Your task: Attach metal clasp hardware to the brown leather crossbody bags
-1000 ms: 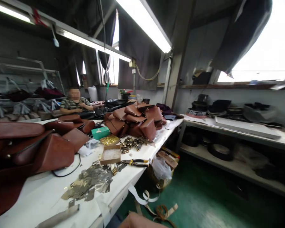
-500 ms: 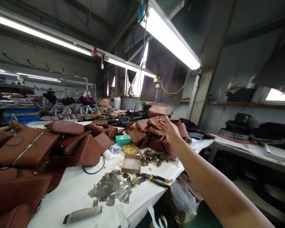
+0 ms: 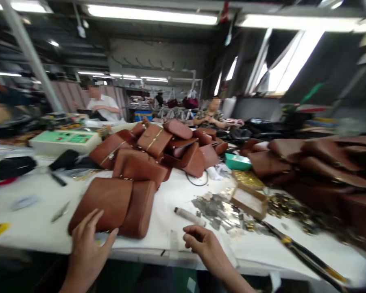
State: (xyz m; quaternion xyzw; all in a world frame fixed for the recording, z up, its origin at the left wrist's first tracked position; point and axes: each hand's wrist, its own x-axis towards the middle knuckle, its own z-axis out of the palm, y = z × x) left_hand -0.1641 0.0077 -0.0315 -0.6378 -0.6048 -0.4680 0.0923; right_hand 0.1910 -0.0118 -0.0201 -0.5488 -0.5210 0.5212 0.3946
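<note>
Brown leather bag (image 3: 111, 199) at the left hand (image 3: 88, 246), fingers spread over its near edge — right hand (image 3: 210, 247) apart, half-curled, thumb gap open; metal plates (image 3: 212, 207) beyond, piled bags (image 3: 142, 167) crowding behind.

The left grip (image 3: 90, 242) and the right grip (image 3: 209, 246) are showing bare fingers (image 3: 92, 221) (the wrists (image 3: 225, 267), too, are appearing uncovered).

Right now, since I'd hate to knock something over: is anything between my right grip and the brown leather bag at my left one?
Nothing upright is visible between the right grip and the brown leather bag: just white tabletop and a flat, pale strip at its near edge. The grey cylindrical object lies farther back.
</note>
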